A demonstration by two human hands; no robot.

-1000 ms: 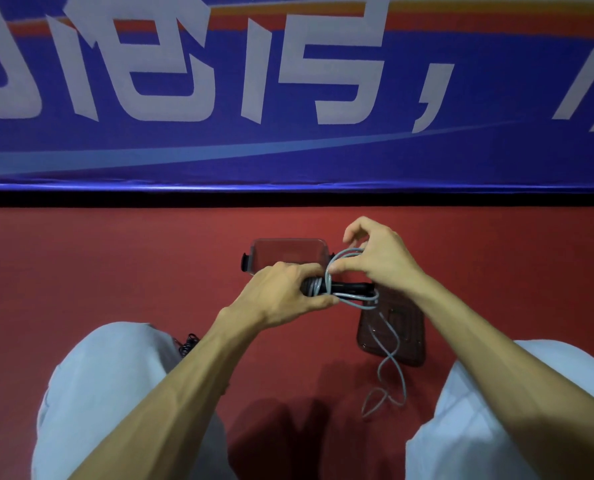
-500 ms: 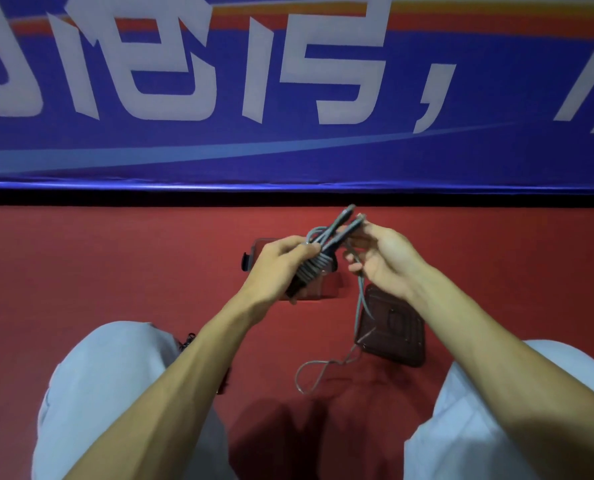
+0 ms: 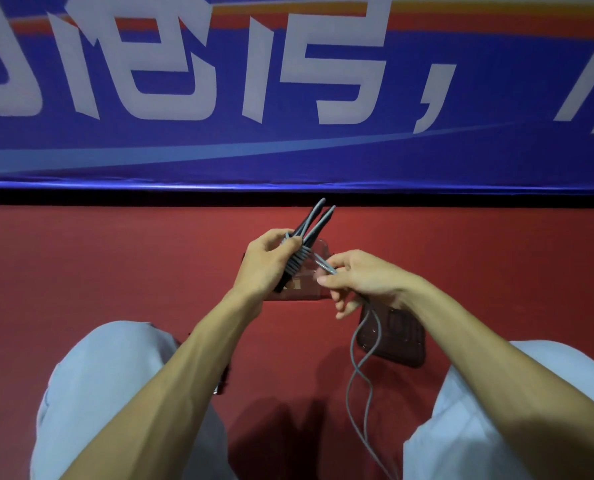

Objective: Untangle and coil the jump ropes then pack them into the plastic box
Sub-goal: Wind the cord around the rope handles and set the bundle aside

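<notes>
Above the red floor (image 3: 115, 271), near its far edge, under a big blue banner (image 3: 288, 157): two bare hands and a grey jump rope (image 3: 357, 372). In the left hand (image 3: 267, 261), two black handles (image 3: 314, 223), side by side, tips pointing up and away. Grip curled tight round them. Around the handles, a few neat loops of rope. In the right hand (image 3: 364, 280), the loose part of the rope, pinched between thumb and fingers, just beside the loops. From there, two long strands hanging down between the knees (image 3: 98, 393). On the floor under the hands, the clear plastic box (image 3: 302, 292). Just right of it, flat on the floor, a dark lid (image 3: 401, 341).
</notes>
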